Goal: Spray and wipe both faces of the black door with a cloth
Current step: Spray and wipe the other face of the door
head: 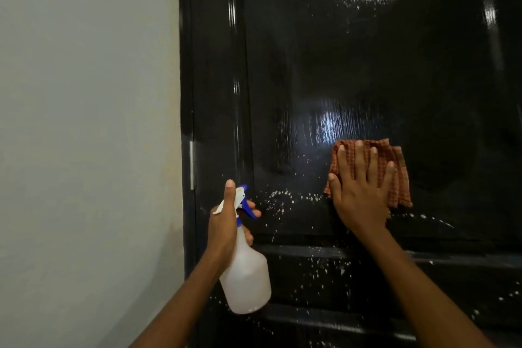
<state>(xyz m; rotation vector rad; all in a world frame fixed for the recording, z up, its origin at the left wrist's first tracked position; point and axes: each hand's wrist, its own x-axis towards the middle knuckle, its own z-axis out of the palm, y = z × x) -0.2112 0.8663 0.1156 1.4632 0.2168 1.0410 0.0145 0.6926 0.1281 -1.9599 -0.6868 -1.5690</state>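
We stand close to the black door point(367, 65), its glossy face filling the right of our view, with the pale wall point(84, 93) on the left and a metal hinge point(192, 164) at the door's left edge. Our right hand point(360, 192) lies flat on the cloth point(395, 167), fingers spread, palm pressing the orange checked fabric against the panel about mid-height. Our left hand point(226, 223) is wrapped around the neck of the spray bottle point(245, 271), thumb raised along the back of the head and a finger curled on the blue trigger point(250, 207), nozzle aimed at the door.

What matters next is where the wet patch lies from the cloth. The droplets point(282, 200) run in a band just left of and below our right hand, between the two hands, and more speckle the lower rails beneath. The panel above the cloth looks smeared and shiny, likely wiped already. So we judge the coming stroke should go down and to the left, toward the bottle, with the right hand nearer that band. Only this face is visible, so the other face remains to be done.
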